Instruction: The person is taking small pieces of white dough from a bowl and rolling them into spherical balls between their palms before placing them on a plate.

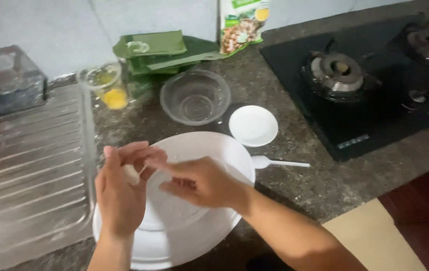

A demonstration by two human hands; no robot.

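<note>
The person's left hand (120, 193) and right hand (199, 181) meet over a big white plate (174, 236) at the near edge of the dark stone counter (315, 180). The left hand's grip is closed on a small pale lump (131, 174), held between its thumb and fingers. The right hand's fingertips (156, 164) pinch together just beside that lump, at its 3 o'clock side. The lump hangs above the plate's 10 o'clock part.

At 1 o'clock from the plate sits a small white dish (253, 125). A white spoon (274, 162) lies at the plate's 3 o'clock, just beside the rim. At 12 o'clock stands a clear glass bowl (195, 96). At 11 o'clock stands a clear cup (107, 85) with something yellow in the bottom. Behind the bowl lie folded green leaves (160, 50), and a printed food packet (242, 24) leans on the wall.

A ribbed metal sink drainboard (28, 165) lies at 9 o'clock from the plate. A black gas stove (365, 85) sits well apart at 2 o'clock.
</note>
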